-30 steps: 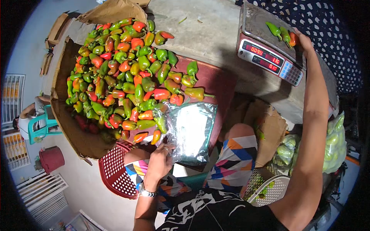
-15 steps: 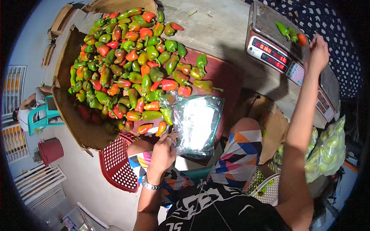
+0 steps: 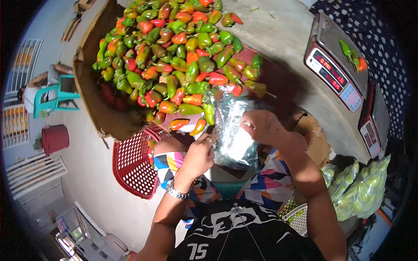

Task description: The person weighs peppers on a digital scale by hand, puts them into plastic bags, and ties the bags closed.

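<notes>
A stack of clear plastic bags point(image 3: 235, 145) lies over my lap, glaring white in the light. My left hand point(image 3: 200, 156), a watch on its wrist, has its fingers closed on the left edge of the bags. Above their right side is my right hand point(image 3: 267, 126), fingers curled together. Whatever lies between those fingers is too small to make out. A heap of red, green and mixed peppers point(image 3: 178, 63) spreads just beyond the bags. Two green peppers and an orange one point(image 3: 362, 64) rest on the digital scale point(image 3: 344, 32).
A cardboard box wall point(image 3: 89, 82) surrounds the heap's left side. A red perforated basket point(image 3: 135, 167) is below it. Right of me are a second scale point(image 3: 373, 117) and filled bags of green produce point(image 3: 363, 191). Another person point(image 3: 45, 85) is near a teal chair point(image 3: 58, 96) at far left.
My right hand has come from beside the peppers on the scale down to the plastic bags. My left hand remains at their left edge. The camera view has shifted.
</notes>
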Available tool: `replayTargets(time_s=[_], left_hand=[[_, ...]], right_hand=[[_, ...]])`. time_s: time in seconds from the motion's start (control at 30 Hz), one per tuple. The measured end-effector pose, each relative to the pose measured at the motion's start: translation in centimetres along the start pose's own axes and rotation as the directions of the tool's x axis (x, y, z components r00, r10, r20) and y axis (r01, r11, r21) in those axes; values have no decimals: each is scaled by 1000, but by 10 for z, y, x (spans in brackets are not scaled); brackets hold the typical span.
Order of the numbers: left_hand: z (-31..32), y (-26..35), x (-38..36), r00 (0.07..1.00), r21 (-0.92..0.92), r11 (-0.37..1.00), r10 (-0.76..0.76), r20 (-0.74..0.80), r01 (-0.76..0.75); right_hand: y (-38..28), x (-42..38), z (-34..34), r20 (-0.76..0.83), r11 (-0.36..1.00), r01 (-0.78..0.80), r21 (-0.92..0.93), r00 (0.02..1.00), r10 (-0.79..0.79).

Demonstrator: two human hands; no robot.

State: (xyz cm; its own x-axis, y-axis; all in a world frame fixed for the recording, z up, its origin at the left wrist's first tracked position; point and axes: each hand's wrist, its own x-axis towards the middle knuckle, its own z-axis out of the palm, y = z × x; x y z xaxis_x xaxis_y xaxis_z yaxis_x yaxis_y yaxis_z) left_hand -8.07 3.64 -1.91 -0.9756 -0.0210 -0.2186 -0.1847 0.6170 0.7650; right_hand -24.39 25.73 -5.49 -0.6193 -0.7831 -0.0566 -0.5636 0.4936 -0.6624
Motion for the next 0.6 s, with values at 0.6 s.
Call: replayTargets(time_s=[0.6], left_hand=[[-1, -5, -2, 999, -35, 998, 45, 14, -45]], right_hand=[[63, 176, -40, -258, 991, -88, -104, 964, 58]])
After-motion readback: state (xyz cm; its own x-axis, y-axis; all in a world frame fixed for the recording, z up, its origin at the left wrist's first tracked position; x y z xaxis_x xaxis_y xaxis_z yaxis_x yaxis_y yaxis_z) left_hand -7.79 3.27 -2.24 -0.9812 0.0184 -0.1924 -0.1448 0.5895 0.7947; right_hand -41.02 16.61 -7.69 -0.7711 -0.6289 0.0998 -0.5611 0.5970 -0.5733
